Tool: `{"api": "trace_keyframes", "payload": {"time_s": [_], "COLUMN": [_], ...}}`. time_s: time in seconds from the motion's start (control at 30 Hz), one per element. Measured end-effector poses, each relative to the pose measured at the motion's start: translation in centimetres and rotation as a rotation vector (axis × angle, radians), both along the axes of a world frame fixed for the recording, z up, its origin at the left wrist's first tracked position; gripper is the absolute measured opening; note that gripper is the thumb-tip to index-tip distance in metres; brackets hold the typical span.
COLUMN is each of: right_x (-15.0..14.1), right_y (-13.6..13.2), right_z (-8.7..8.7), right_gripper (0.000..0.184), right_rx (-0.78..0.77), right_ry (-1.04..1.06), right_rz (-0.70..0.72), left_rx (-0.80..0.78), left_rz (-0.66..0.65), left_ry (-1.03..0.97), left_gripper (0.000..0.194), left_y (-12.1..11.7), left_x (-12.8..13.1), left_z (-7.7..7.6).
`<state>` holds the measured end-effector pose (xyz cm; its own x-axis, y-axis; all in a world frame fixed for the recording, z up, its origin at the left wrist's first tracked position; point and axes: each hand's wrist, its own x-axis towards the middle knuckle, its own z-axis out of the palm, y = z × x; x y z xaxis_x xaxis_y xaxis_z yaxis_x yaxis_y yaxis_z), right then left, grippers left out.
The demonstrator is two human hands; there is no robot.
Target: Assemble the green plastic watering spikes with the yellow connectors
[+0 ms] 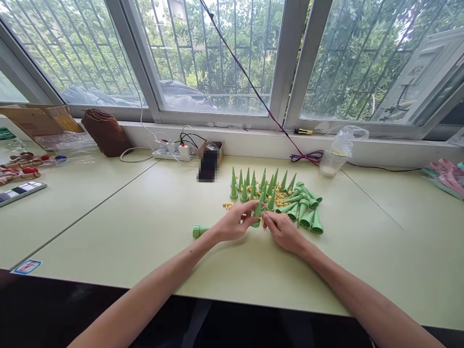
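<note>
My left hand (234, 222) is closed round a green plastic spike (258, 210), held upright with its point up. My right hand (283, 231) pinches at the spike's lower right side, apparently on a small yellow plastic piece (261, 220) mostly hidden by the fingers. Just beyond both hands, several green spikes (234, 188) stand point up in rows. Small yellow plastic pieces (281, 197) lie scattered among them. To the right is a loose pile of hollow green spikes (304, 205) on their sides. Another green spike with a ribbed cap (197, 231) lies by my left forearm, partly covered by it.
Against the window wall are a power strip (172, 154), a small box with a blurred dark object (208, 166), a brown roll (103, 133) and a bagged plastic cup (331, 162). Bundled wire (307, 157) lies beside the cup. Wooden pieces (21, 166) sit far left, pink items (447, 176) far right.
</note>
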<state>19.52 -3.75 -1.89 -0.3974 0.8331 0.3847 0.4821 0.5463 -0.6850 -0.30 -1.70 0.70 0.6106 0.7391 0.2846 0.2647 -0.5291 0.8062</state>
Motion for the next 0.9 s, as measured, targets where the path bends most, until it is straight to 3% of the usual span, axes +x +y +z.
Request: {"api": "trace_keyframes", "payload": {"time_s": [0.23, 0.4, 0.6, 0.9], "right_x": [0.05, 0.05, 0.15, 0.15], "right_y": [-0.2, -0.33, -0.17, -0.2], "right_z": [0.56, 0.84, 0.28, 0.09], "right_gripper": [0.021, 0.02, 0.011, 0.013], "right_rx": [0.033, 0.058, 0.107, 0.104], "right_ry": [0.03, 0.098, 0.118, 0.139], "right_rz": [-0.034, -0.041, -0.037, -0.029], "left_rx": [-0.297, -0.447, -0.441, -0.28], "left_rz": [0.052, 0.071, 0.082, 0.073], "left_ry": [-0.13, -0.21, -0.208, -0.141], "left_gripper": [0.035, 0.046, 0.05, 0.034], "left_y": [0.34, 0.32, 0.07, -0.1], "left_x": [-0.09, -0.22, -0.08, 0.0], "left_z": [0.49, 0.76, 0.99, 0.41]}}
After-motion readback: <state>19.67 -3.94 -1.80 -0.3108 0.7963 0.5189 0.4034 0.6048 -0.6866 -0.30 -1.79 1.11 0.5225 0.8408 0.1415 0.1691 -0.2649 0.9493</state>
